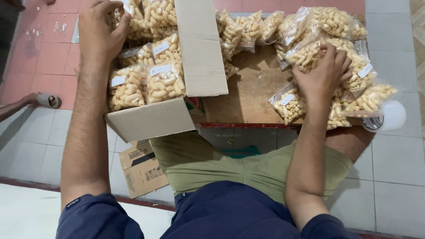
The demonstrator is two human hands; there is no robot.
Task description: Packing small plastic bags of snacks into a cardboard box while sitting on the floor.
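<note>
While seated at a low wooden table (243, 95), leans over it with both arms stretched forward. Reaches the left hand (101, 31) into an open cardboard box (150, 119) at the left end of the table, with its near flap hanging past the table edge. Rests that hand palm down on the far row of packed bags (164, 82), which are clear, filled with pale curled snacks, each with a small white label, and stood upright in tight rows. Curls the fingers downward among the bags, with the tips hidden, so cannot tell whether anything is actually gripped.

Sets the right hand (323, 73) on a loose pile of bags (336, 22) at the right end of the table, well apart from the box. Bends the fingers closed over the top bag (310, 53) of that pile, pinching its plastic, knuckles up. Leaves one single bag (287, 104) lying flat just beside the wrist, near the table's front edge.

Beyond the pile, at the right edge, shows a white round object (389, 116), too blurred to identify. Below the box, on the tiled floor, shows a flattened carton (144, 170). At far left, shows another person's hand (31, 99) holding a small white thing (48, 101).
</note>
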